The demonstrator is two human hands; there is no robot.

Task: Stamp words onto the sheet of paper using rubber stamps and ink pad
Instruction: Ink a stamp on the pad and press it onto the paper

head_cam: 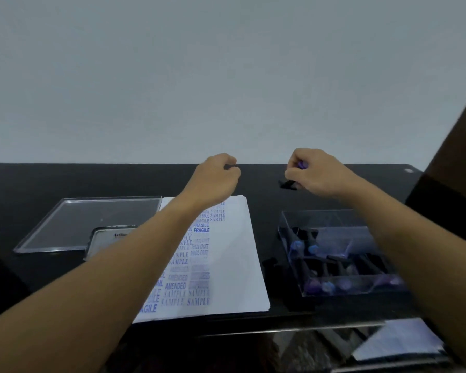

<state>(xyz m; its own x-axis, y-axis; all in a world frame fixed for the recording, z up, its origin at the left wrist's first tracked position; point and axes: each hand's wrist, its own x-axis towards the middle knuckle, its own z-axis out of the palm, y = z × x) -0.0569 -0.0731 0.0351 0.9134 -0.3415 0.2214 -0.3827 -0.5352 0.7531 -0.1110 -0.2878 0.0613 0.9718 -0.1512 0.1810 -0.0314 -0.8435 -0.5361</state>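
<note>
A white sheet of paper (234, 265) lies in the middle of the black table, with columns of blue stamped words on its left half. My left hand (215, 181) hovers past the sheet's far edge, fingers curled round a small dark object that is mostly hidden. My right hand (318, 170) is raised at the far right and grips a rubber stamp (291, 183) with a purple handle top and a black base. The ink pad (105, 238) in its metal tin sits left of the sheet, partly behind my left forearm.
A clear plastic lid (73, 224) lies at the left. A clear box (334, 251) with several purple-handled stamps stands right of the sheet; a black stamp (271, 265) lies beside it. Loose papers (398, 343) show below the table's front edge. A dark door frame rises at right.
</note>
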